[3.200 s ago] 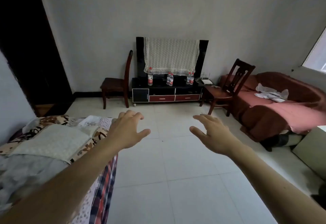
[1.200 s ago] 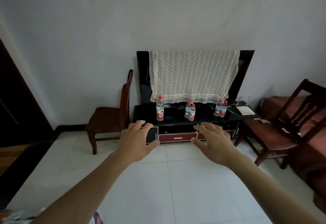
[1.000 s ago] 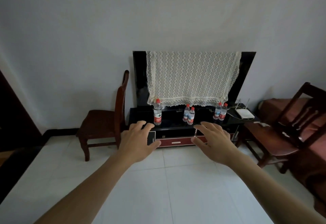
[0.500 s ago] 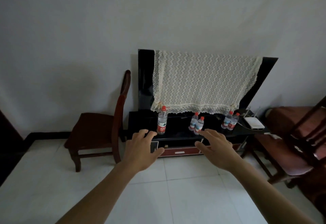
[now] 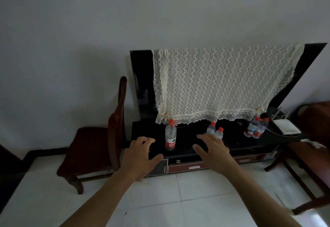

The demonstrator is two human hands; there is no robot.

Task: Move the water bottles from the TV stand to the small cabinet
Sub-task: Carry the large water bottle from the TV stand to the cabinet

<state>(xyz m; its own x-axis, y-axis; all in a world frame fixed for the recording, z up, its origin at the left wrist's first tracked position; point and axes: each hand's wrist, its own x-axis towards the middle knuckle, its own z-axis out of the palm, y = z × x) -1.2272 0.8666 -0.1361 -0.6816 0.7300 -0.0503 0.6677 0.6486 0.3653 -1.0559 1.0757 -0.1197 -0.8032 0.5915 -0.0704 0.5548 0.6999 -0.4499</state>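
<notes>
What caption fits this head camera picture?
Two open hands, left hand and right hand, reach toward water bottles on the TV stand.

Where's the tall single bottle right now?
The tall bottle stands upright on the TV stand, at its left end, under the lace cloth's corner, between both open hands.

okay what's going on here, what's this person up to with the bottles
A person is reaching both bare hands toward the black TV stand, where five red-capped water bottles stand upright. The left hand and right hand are open and empty, either side of the tall bottle. A middle pair sits just beyond the right hand's fingers, and another pair stands further right. Nothing has been picked up yet, and no small cabinet is in view.
</notes>
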